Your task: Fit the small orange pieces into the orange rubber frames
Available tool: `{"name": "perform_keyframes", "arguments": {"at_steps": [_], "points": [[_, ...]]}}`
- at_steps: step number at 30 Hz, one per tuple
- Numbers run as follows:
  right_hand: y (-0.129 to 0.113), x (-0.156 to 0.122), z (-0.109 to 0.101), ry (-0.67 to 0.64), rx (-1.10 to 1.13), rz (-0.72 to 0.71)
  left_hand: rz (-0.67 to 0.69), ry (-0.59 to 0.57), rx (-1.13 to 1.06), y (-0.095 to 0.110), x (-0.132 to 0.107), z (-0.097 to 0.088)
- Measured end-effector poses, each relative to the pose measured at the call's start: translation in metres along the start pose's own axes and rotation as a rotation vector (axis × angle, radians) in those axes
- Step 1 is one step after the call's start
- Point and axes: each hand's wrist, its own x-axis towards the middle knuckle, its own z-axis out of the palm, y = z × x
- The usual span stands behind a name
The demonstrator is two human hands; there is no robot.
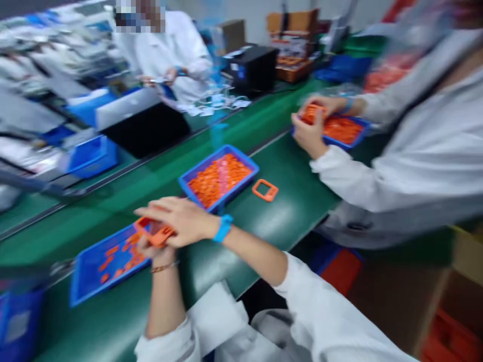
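Observation:
Both of my hands are on one orange plastic frame (164, 234), a rounded piece with a large opening and small cut-outs at one end. My left hand (153, 249) grips it from below, with a bracelet at the wrist. Over its top lies my right hand (184, 218), fingers stretched across the frame; a blue band circles that wrist. Beneath and behind the hands is a blue tray (85, 274) with scattered small orange parts. A second blue tray (237, 193), heaped with small orange pieces, stands beyond my right hand. Another orange frame (265, 190) lies flat beside it.
On the right, a co-worker's hands (313, 130) hold orange parts over a blue tray (364, 131). Across the green bench (211, 266) stands another person in white (177, 45). A black box (254, 69) and blue bins (92, 156) sit on the far side.

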Motion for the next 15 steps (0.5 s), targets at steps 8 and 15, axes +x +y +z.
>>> {"name": "perform_keyframes", "arguments": {"at_steps": [8, 15], "points": [[0.068, 0.005, -0.018, 0.04, 0.111, 0.324, 0.102, -0.068, -0.52, -0.013, 0.001, -0.059], [0.052, 0.034, -0.011, 0.019, 0.048, 0.266, 0.084, -0.165, -0.63, -0.014, 0.001, -0.065]]}}
